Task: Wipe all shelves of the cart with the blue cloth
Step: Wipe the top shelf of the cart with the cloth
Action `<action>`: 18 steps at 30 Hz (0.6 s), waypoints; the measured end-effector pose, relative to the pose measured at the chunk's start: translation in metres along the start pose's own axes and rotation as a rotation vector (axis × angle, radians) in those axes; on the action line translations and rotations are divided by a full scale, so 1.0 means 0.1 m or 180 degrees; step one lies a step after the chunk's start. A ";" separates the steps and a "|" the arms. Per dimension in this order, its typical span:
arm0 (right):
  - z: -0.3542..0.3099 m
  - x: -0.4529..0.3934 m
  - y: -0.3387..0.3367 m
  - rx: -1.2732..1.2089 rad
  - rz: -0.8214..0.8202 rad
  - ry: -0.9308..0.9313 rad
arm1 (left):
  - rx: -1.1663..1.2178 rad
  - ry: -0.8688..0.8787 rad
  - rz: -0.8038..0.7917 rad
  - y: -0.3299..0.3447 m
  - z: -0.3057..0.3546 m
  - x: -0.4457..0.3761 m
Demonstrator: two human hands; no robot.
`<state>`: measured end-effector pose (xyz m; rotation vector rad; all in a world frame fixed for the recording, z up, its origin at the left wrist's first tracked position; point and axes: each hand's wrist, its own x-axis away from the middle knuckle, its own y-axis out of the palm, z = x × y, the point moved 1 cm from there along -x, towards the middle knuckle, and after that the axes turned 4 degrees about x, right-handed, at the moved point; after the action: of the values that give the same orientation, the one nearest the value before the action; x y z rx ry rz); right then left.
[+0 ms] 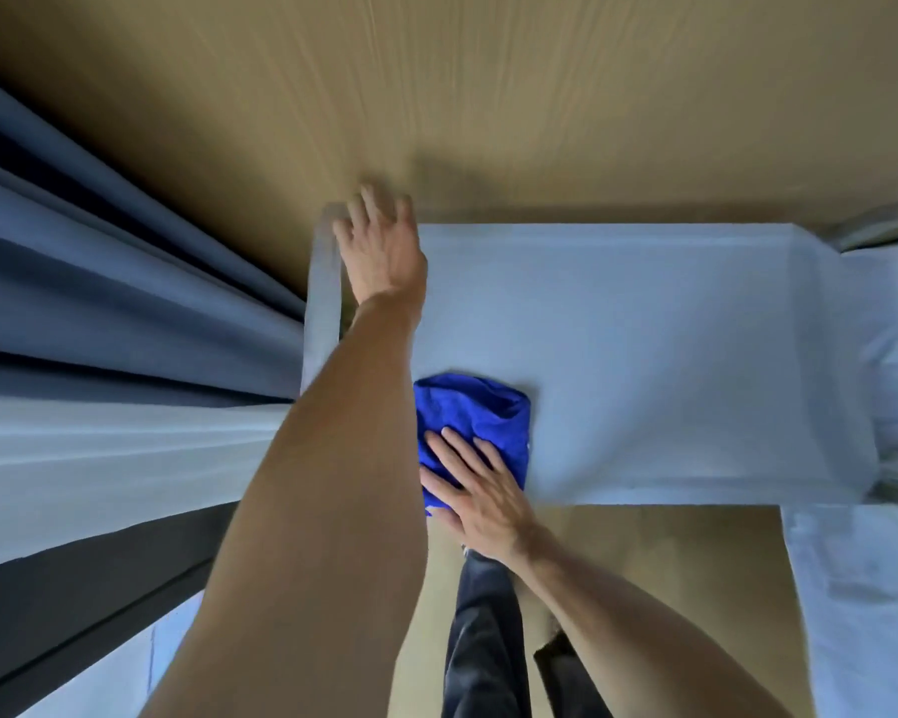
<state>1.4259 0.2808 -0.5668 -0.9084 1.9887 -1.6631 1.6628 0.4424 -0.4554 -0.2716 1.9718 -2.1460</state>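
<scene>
The right hand (480,484) presses flat on the blue cloth (473,432) at the top shelf's (644,355) lower-left; the unwiped length runs rightward, while the left hand (382,246) rests open at the upper-left corner.

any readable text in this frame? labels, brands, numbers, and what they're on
None.
Cloth: plain blue, no tag or print visible.
Cart shelf: bare pale surface, no label or number.
Cart rail by the left hand: no marking, and blurred.
Curtain and floor: no text; the floor is motion-blurred.
Right hand lies flat on the cloth and hides part of it.
</scene>
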 end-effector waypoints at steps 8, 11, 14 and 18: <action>0.38 0.66 -0.01 -0.0061 0.0565 0.1596 | 0.0610 -0.1161 -0.1887 0.70 0.10 1.24; 0.87 1.20 0.01 0.0034 0.0692 0.2462 | 0.0103 -0.0907 -0.1889 0.75 0.09 1.46; 1.47 1.66 -0.03 0.0037 0.0952 0.3249 | -0.0312 -0.1110 -0.1759 0.75 0.38 1.51; 2.10 2.05 -0.09 0.0097 0.1067 0.3639 | -0.0136 0.0108 -0.1106 1.03 1.24 1.96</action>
<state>1.4211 -0.0128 -0.5821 0.5663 2.5096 -2.2004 1.5124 0.2606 -0.5489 -0.6312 2.1221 -2.3233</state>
